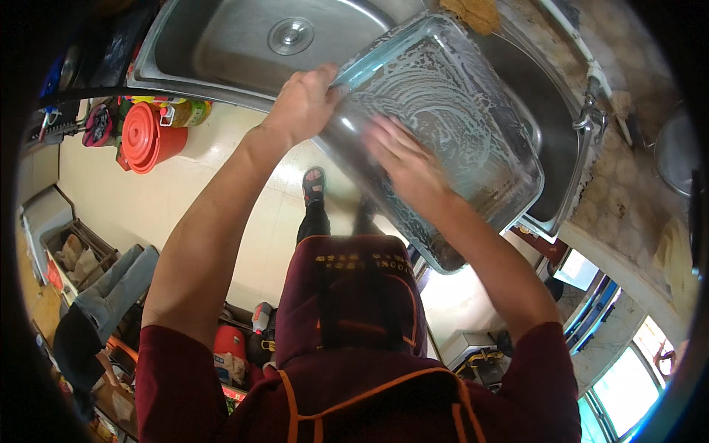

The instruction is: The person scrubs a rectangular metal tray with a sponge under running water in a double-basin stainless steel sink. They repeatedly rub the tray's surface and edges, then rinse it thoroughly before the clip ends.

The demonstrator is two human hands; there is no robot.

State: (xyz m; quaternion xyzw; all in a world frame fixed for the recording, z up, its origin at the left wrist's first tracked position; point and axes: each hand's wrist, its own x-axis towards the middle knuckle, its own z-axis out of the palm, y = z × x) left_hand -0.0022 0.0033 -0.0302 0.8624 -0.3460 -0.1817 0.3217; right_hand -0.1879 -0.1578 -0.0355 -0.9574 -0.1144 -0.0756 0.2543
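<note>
My left hand (307, 102) grips the near left rim of a large rectangular clear container (437, 116), glass or plastic. White suds in curved streaks cover its inner face. The container lies tilted over the right part of a stainless steel double sink (260, 102), one corner reaching out over the edge towards me. My right hand (401, 158) lies flat against the container's sudsy inside near the side closest to me, its fingers blurred by motion. Whether it has anything under the palm is hidden. The left basin with its round drain strainer (291, 36) holds no water that I can see.
A brown cloth (473, 14) lies behind the container. The faucet (591, 116) stands at the right. On the floor at left are a red lidded bucket (149, 138) and an oil bottle (185, 113). Another person (83, 338) is at the lower left.
</note>
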